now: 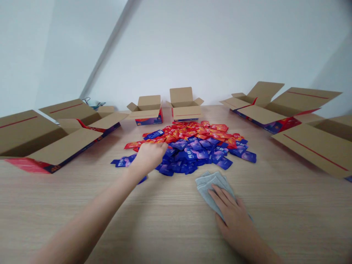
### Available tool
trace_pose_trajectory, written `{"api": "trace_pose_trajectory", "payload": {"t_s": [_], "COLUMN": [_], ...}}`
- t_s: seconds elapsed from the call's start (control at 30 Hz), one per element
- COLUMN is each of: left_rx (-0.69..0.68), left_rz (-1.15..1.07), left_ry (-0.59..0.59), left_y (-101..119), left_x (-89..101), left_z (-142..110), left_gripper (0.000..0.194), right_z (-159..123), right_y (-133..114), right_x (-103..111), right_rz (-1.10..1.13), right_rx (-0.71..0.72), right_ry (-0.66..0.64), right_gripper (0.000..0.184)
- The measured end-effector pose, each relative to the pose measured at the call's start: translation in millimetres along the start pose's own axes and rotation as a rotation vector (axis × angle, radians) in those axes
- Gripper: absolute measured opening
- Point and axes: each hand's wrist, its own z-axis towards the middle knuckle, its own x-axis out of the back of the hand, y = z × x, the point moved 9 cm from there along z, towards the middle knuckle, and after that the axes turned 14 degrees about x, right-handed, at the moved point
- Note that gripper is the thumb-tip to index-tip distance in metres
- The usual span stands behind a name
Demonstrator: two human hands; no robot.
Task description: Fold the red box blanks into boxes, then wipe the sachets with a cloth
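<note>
A heap of small sachets lies mid-table, red sachets (187, 130) towards the back and blue sachets (192, 152) in front. Over the heap's left front side is my left hand (150, 157), its fingers curled closed; whatever they may hold is hidden. A folded grey cloth (210, 185) lies on the table in front of the heap. My right hand (232, 211) holds it down from above, fingers stretched along its top and thumb at its near edge. One blue sachet (142, 180) shows partly beneath my left wrist.
Open cardboard boxes surround the heap: a left front box (55, 150), a left rear box (96, 121), two back boxes (148, 112) (185, 106), a right rear box (264, 110) and a right front box (324, 143). A wall (214, 47) stands behind the wooden table (165, 212).
</note>
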Motion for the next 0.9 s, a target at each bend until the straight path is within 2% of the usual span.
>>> {"api": "trace_pose_trajectory", "payload": {"t_s": [0.03, 0.1, 0.2, 0.3, 0.4, 0.53, 0.63, 0.7, 0.77, 0.83, 0.9], "left_rx": [-0.045, -0.261, -0.442, -0.483, -0.405, -0.238, -0.261, -0.268, -0.235, -0.24, -0.295], "left_rz": [-0.002, -0.023, -0.019, -0.117, -0.233, -0.292, -0.353, -0.377, -0.383, -0.373, -0.348], "left_ry": [-0.015, -0.06, -0.125, -0.171, -0.204, -0.289, -0.196, -0.098, -0.073, -0.091, -0.127], "left_y": [13.3, 53.8, 102.9, 135.4, 149.9, 142.7, 123.8, 101.0, 75.2, 57.5, 51.7], "left_x": [1.7, -2.3, -19.7, -32.4, -40.7, -59.4, -52.3, -39.5, -33.0, -35.7, -48.8], "left_z": [-20.1, -64.9, -117.0, -136.9, -131.9, -126.9, -139.7, -151.3, -163.1, -178.7, -198.2], "left_gripper": [0.03, 0.026, 0.021, 0.016, 0.025, 0.049, 0.053, 0.06, 0.063, 0.062, 0.063], "right_z": [0.2, 0.6, 0.8, 0.6, -0.3, -1.4, -2.1, -2.4, -2.6, -2.7, -2.5], "right_y": [0.2, 0.0, 0.1, -0.9, -0.8, 0.0, 1.0, 1.9, 2.4, 2.2, 1.2], "right_x": [0.6, 1.7, 3.0, 5.0, 7.0, 7.3, 7.0, 7.0, 6.9, 7.2, 7.5], "right_rz": [-0.004, -0.009, -0.015, -0.017, -0.03, -0.049, -0.055, -0.058, -0.056, -0.053, -0.049], "right_rx": [-0.006, -0.01, -0.008, 0.019, 0.038, 0.046, 0.043, 0.04, 0.039, 0.036, 0.03], "right_ry": [0.002, 0.008, 0.015, 0.033, 0.057, 0.066, 0.058, 0.046, 0.029, 0.016, 0.017], "right_gripper": [0.066, 0.065, 0.064, 0.062, 0.059, 0.058, 0.057, 0.057, 0.057, 0.057, 0.057]}}
